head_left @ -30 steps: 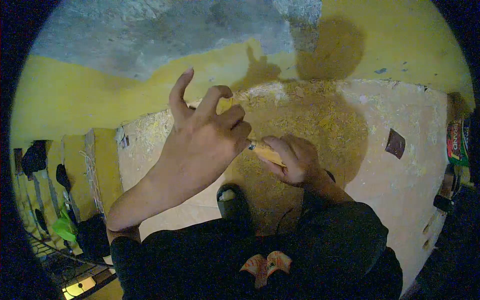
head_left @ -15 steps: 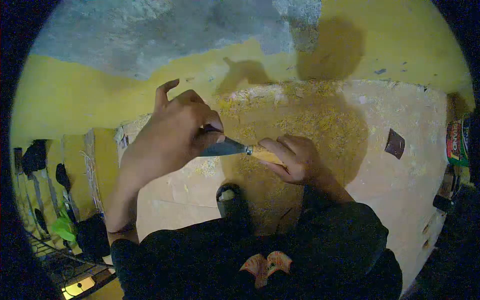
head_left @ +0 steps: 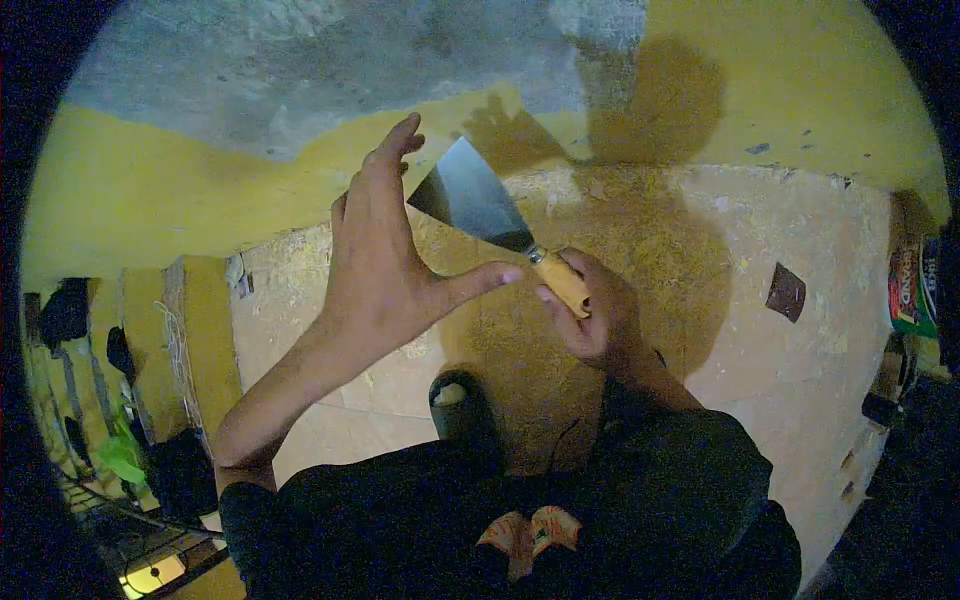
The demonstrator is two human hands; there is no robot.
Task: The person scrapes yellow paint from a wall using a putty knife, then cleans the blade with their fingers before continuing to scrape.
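Observation:
A putty knife [head_left: 478, 203] with a wide metal blade and a yellow wooden handle is held up in front of me, its blade tilted to the upper left. My right hand [head_left: 598, 312] grips it by the handle. Beside the blade, my left hand [head_left: 385, 240] is open and holds nothing, fingers pointing up and thumb stretched toward the handle. Ahead is a yellow wall [head_left: 250, 185] with a bare grey patch [head_left: 350, 75] where the paint is gone. Yellow flecks lie scattered over the floor [head_left: 380, 390] at its foot.
A dark square scrap [head_left: 786, 292] lies on the floor to the right. Farther right stands a red and green container [head_left: 912, 290]. At left are dark items and a green object [head_left: 122, 455]. My foot in a dark sandal [head_left: 455, 400] shows below the hands.
My left hand has let go of the blade and opened, fingers rising. My right hand has tilted the putty knife so that its blade points up and left.

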